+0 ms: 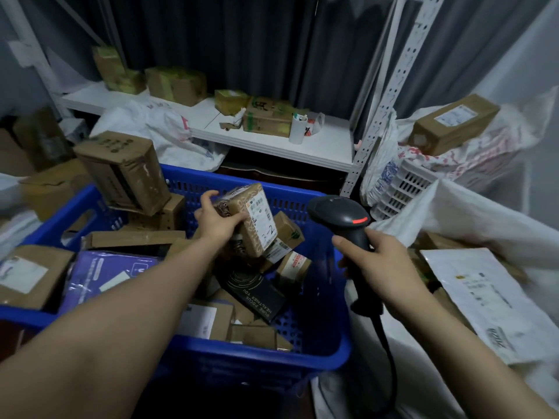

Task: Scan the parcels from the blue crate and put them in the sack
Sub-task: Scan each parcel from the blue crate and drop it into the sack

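A dark pleated curtain (242,40) hangs at the back, and before it a white metal shelf (272,143) carries several brown cartons. Below me stands the blue perforated plastic crate (257,355), full of cardboard parcels. At its right is the white woven sack (472,213), mouth open, with a flat white mailer (490,300) inside. My left hand (216,220) grips a small brown cardboard parcel with a white label (257,219) above the crate, fingers and thumb curled round its left side. My right hand (384,261) is closed round the handle of the black barcode scanner (341,216), whose head is near the parcel, not touching it.
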